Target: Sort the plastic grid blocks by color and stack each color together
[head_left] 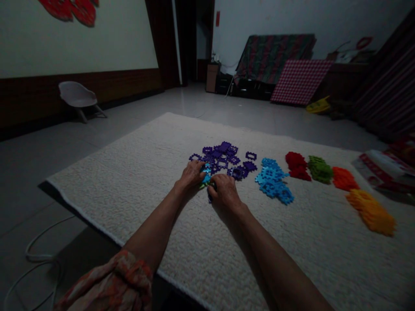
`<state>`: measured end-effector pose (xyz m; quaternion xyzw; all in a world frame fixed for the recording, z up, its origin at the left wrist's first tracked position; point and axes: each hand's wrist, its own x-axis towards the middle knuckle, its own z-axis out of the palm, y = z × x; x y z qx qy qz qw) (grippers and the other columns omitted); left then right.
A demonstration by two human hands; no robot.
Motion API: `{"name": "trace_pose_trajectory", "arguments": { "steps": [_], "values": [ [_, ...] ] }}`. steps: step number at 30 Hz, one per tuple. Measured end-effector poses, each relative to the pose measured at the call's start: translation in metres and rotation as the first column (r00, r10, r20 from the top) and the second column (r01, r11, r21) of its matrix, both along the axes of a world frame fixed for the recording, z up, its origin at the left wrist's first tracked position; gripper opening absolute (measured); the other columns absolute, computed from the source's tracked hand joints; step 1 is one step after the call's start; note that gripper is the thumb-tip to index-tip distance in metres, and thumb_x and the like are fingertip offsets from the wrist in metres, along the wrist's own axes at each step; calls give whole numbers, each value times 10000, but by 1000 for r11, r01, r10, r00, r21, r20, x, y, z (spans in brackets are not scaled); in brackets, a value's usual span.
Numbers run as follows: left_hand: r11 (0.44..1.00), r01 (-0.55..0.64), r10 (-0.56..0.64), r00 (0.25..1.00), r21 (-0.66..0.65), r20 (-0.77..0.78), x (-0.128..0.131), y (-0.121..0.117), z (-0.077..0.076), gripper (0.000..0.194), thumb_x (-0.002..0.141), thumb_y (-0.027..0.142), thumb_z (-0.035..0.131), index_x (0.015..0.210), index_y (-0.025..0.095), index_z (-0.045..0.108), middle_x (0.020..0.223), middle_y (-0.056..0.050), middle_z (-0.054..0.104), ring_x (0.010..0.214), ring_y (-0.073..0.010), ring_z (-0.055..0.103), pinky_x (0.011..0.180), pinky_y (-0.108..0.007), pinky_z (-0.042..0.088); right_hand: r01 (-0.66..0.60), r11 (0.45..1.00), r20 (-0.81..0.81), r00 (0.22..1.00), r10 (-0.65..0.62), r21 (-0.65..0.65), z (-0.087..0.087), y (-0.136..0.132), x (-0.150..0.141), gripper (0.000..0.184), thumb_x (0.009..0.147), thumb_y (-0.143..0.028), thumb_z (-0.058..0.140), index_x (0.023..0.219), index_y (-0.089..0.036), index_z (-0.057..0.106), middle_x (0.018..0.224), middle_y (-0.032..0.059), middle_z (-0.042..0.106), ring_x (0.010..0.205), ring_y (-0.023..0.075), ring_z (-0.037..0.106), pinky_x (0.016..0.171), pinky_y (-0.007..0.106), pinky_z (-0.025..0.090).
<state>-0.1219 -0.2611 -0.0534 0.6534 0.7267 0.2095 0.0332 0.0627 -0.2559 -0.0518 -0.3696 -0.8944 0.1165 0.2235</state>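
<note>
My left hand (192,173) has its fingers bent over a light-blue interlocking plastic piece (206,178) near the middle of the mat. Beside it, my right hand (225,189) is closed with its fingertips on a dark purple interlocking piece (209,198), mostly covered by the fingers. A bit of green piece (203,186) shows between the hands. Just beyond them spreads a loose heap of purple notched pieces (223,151), some frame-shaped. To the right of my right hand lies a pile of light-blue pieces (272,179).
Farther right sit piles of red (296,165), green (320,168), orange (345,179) and yellow pieces (371,211). A red-and-white box (382,172) is at the mat's right. The pale mat (123,194) has a raised left edge. A cable (42,257) and small chair (78,96) are at left.
</note>
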Motion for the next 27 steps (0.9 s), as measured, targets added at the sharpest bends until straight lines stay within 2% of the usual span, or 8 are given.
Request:
{"name": "trace_pose_trajectory", "arguments": {
  "steps": [4, 7, 11, 15, 19, 23, 27],
  "values": [
    [998, -48, 44, 993, 36, 109, 0, -4, 2, 503, 822, 216, 660, 1322, 201, 607, 1213, -104, 578, 1118, -230, 598, 1015, -352, 500, 30, 998, -6, 1000, -30, -60, 1, 3, -7, 144, 833, -244, 601, 967, -199, 626, 1024, 99, 698, 1053, 285, 577, 933, 430, 360],
    [996, -56, 45, 987, 63, 154, -1, -3, 2, 566, 788, 184, 669, 1348, 177, 586, 1204, -111, 562, 1085, -217, 609, 997, -330, 509, 55, 995, -16, 998, -57, -81, 0, 7, -13, 224, 801, -223, 607, 1024, -197, 611, 1037, 98, 700, 1035, 284, 584, 922, 430, 360],
    [992, -73, 51, 978, 105, 202, -2, 0, 2, 626, 747, 145, 673, 1363, 198, 577, 1177, -101, 616, 1087, -233, 613, 1015, -369, 504, 79, 990, -31, 996, -83, -114, -1, 8, -18, 348, 780, -217, 619, 1125, -194, 579, 1009, 91, 707, 1004, 283, 599, 913, 430, 369],
    [991, -65, 29, 958, 121, 285, -2, 1, 2, 676, 738, 150, 672, 1402, 208, 561, 1189, -77, 684, 1042, -211, 645, 982, -324, 510, 37, 995, -55, 998, -42, -88, 1, 6, -18, 389, 790, -207, 627, 1174, -209, 568, 1003, 85, 714, 1031, 294, 596, 988, 492, 330],
    [993, -60, 17, 926, 101, 378, -2, 0, 4, 733, 744, 164, 657, 1462, 205, 513, 1037, -36, 738, 877, -173, 671, 857, -281, 532, -22, 997, -22, 1000, 20, -72, 4, 4, -17, 380, 819, -194, 620, 1196, -207, 576, 1126, 110, 704, 1115, 317, 582, 1041, 543, 285],
    [993, -76, 33, 916, 92, 401, -3, 0, 4, 719, 759, 161, 630, 1468, 181, 514, 1048, -66, 746, 868, -179, 679, 852, -286, 535, -22, 995, -4, 1000, 22, -99, 5, 1, -22, 484, 840, -263, 644, 1305, -187, 532, 1257, 152, 660, 1188, 340, 559, 1025, 532, 310],
    [986, -137, 86, 906, 96, 414, -6, 6, -1, 598, 821, 183, 579, 1419, 182, 575, 1173, -88, 732, 985, -199, 691, 906, -287, 529, 26, 993, 19, 1000, -24, -114, 1, 1, -26, 584, 844, -241, 634, 1396, -142, 472, 1249, 177, 663, 1179, 338, 569, 1017, 508, 312]
  ]
}}
